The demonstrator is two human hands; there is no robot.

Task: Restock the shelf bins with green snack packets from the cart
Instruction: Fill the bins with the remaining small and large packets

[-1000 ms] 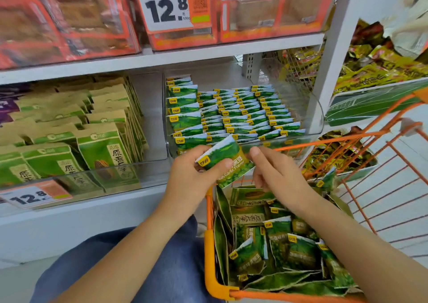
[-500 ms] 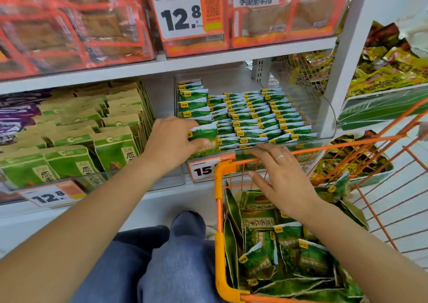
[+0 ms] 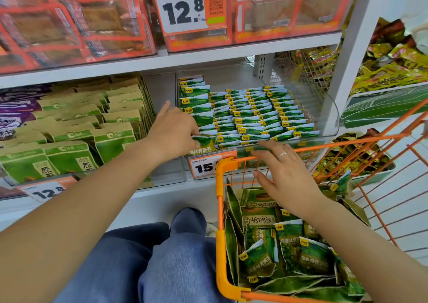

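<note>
White metal shelving [image 3: 208, 58] fills a shop aisle, its upper tier lined with orange-framed clear boxes [image 3: 76, 22] of brown snacks behind a large price card [image 3: 185, 6] reading 12.8. A white upright post [image 3: 347, 55] divides the bays, with yellow-wrapped goods [image 3: 391, 71] heaped beyond, above a pale tiled floor [image 3: 398, 194].

Left hand [image 3: 172, 131] pinching a green packet [image 3: 205, 143] at the clear bin's [image 3: 328, 108] front-left corner, right hand [image 3: 287, 177] flat above the cart [image 3: 223, 210].
</note>
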